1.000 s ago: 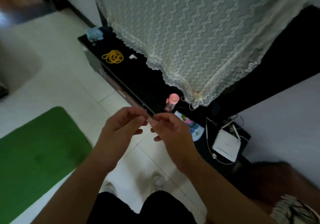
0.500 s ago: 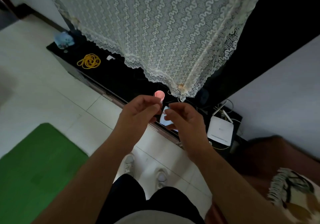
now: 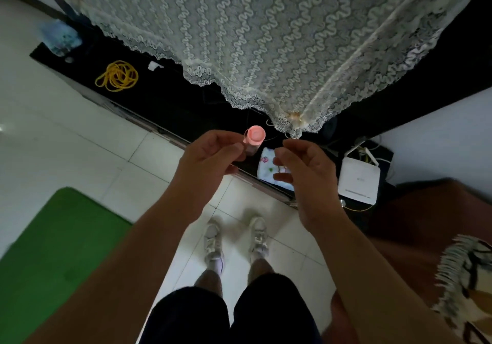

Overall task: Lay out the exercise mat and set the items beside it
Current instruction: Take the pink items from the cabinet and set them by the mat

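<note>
Head view: left hand (image 3: 210, 157) and right hand (image 3: 306, 168) are half-curled and hold nothing. Just beyond them the pink-capped bottle (image 3: 254, 138) stands near the front edge of the black cabinet (image 3: 186, 109); a hasty reach could tip it off. The green exercise mat (image 3: 53, 250) lies on the floor.

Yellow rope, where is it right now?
In the head view, the yellow rope lies coiled at the upper left on the black cabinet, between the blue bundle and a small white scrap.
</note>
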